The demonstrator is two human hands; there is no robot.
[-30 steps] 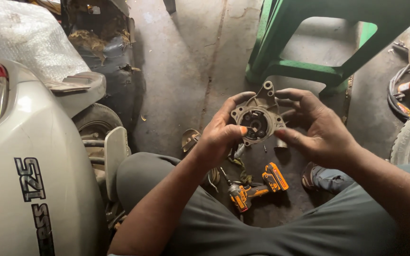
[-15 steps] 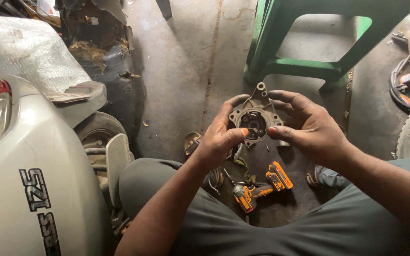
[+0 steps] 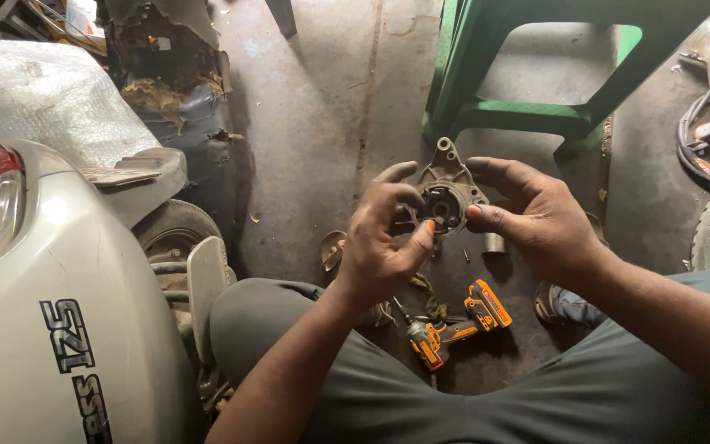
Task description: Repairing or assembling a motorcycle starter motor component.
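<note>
- Gripping a grey metal housing point(image 3: 445, 193) from both sides, left hand point(image 3: 380, 247) at 8 o'clock, right hand point(image 3: 536, 218) at 3 o'clock; fingers of both clenched on its rim.
- Housing is held above the floor point(image 3: 314, 123), its centre bore exposed.
- Orange drill point(image 3: 449, 325) lies unused at 6 o'clock; work appears unfinished.

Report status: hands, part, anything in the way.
Left hand and right hand both grip metal housing, held above floor. Drill lies below. Nothing blocking.
</note>
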